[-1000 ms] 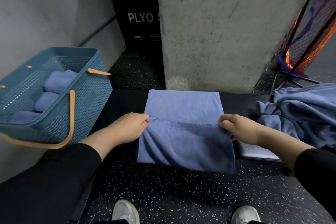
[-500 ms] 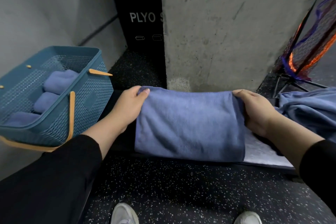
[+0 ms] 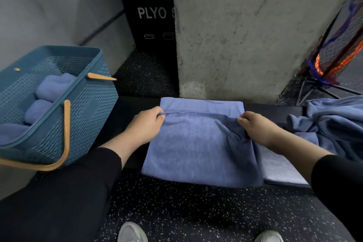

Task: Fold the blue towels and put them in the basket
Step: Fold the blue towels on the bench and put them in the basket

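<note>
A blue towel [image 3: 198, 143] lies folded on a black bench [image 3: 129, 108], its near part hanging over the front edge. My left hand [image 3: 146, 124] pinches the left end of its hemmed edge and my right hand [image 3: 255, 126] pinches the right end. That edge lies a little short of the towel's far edge. A blue plastic basket [image 3: 82, 108] with tan handles stands at the left and holds three rolled blue towels [image 3: 53, 86]. A heap of unfolded blue towels [image 3: 334, 124] lies on the bench at the right.
A flat pale cloth [image 3: 279, 169] lies under my right forearm on the bench. A concrete pillar [image 3: 245, 35] rises right behind the bench, with a black PLYO box [image 3: 151, 15] to its left. A netted stand [image 3: 337, 59] is at the far right. My shoes show below.
Half a second ago both hands held the towel's edge at the far side of the bench. They have since drawn back toward me, and the hemmed edge now lies short of the far edge.
</note>
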`<control>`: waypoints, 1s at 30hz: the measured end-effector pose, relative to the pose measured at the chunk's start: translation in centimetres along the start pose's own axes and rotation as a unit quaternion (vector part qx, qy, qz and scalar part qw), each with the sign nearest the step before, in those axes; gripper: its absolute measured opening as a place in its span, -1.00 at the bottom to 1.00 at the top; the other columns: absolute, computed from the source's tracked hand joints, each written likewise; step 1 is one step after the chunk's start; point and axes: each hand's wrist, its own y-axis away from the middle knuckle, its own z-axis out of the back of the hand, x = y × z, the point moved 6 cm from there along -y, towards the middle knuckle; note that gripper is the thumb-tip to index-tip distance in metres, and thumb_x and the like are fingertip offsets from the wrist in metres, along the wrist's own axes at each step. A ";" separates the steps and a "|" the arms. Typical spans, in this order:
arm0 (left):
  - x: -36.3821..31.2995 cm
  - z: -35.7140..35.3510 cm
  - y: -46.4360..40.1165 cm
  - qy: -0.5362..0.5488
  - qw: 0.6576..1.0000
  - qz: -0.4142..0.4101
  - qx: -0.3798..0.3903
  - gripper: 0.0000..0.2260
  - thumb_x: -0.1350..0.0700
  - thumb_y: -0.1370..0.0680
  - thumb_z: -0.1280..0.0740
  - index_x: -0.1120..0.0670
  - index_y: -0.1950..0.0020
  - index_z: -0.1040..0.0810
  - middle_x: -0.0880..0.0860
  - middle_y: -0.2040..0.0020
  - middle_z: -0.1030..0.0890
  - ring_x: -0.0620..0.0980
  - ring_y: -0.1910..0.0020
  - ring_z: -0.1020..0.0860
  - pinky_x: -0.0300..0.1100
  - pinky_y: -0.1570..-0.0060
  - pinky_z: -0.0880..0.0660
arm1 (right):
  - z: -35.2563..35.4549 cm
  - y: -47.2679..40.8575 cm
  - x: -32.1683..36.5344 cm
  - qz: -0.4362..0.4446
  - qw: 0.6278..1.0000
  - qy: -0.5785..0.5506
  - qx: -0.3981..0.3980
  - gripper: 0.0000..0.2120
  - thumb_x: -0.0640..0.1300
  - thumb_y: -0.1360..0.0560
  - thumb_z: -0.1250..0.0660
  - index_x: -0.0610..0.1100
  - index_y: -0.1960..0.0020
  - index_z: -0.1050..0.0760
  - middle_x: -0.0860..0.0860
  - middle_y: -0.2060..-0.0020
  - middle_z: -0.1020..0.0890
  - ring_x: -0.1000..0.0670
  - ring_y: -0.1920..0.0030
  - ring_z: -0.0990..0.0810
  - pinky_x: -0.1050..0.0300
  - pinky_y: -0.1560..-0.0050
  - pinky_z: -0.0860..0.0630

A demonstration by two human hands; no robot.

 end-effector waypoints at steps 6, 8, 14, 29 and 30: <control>0.0 0.7 2.4 -0.032 0.999 -0.023 0.038 -0.75 0.01 -0.64 -0.19 0.06 0.20 -0.44 0.06 0.26 -0.59 0.04 0.27 -0.53 -0.07 0.28 -0.40 | -0.5 2.5 -0.6 -0.025 0.996 -0.049 0.077 -0.78 -0.17 -0.63 -0.20 -0.29 0.03 -0.54 -0.28 0.18 -0.63 -0.15 0.29 -0.61 -0.16 0.08 -0.61; 0.0 0.8 3.1 -0.035 0.998 -0.026 0.053 -0.76 0.04 -0.62 -0.21 0.11 0.21 -0.44 0.08 0.25 -0.58 0.06 0.27 -0.51 -0.01 0.26 -0.43 | -0.7 3.4 -0.8 -0.035 0.992 -0.059 0.108 -0.79 -0.22 -0.64 -0.17 -0.29 0.07 -0.50 -0.28 0.23 -0.58 -0.15 0.31 -0.58 -0.04 0.24 -0.60; 0.2 1.1 4.3 -0.049 0.994 -0.035 0.093 -0.74 0.05 -0.63 -0.22 0.14 0.22 -0.43 0.02 0.30 -0.52 -0.04 0.32 -0.42 -0.07 0.26 -0.37 | -0.8 5.1 -0.9 -0.056 0.983 -0.088 0.151 -0.81 -0.25 -0.66 -0.13 -0.30 0.04 -0.45 -0.19 0.34 -0.51 -0.05 0.41 -0.54 0.18 0.42 -0.53; -1.4 3.5 2.3 0.344 0.936 -0.007 -0.068 -0.70 0.03 -0.59 -0.23 0.29 0.02 -0.54 0.09 0.16 -0.57 -0.07 0.15 -0.48 -0.10 0.12 -0.36 | 3.1 2.7 2.6 0.020 0.942 -0.330 -0.048 -0.74 -0.10 -0.56 -0.20 -0.08 0.30 -0.45 0.00 0.39 -0.36 0.01 0.36 -0.29 0.07 0.32 -0.21; -1.2 3.0 1.9 0.281 0.957 -0.002 -0.073 -0.73 0.06 -0.63 -0.21 0.26 0.06 -0.52 0.07 0.21 -0.56 -0.06 0.21 -0.46 -0.10 0.16 -0.35 | 3.0 2.2 2.7 0.026 0.963 -0.262 -0.063 -0.75 -0.06 -0.53 -0.19 -0.14 0.27 -0.45 -0.01 0.37 -0.41 0.00 0.33 -0.33 0.05 0.29 -0.28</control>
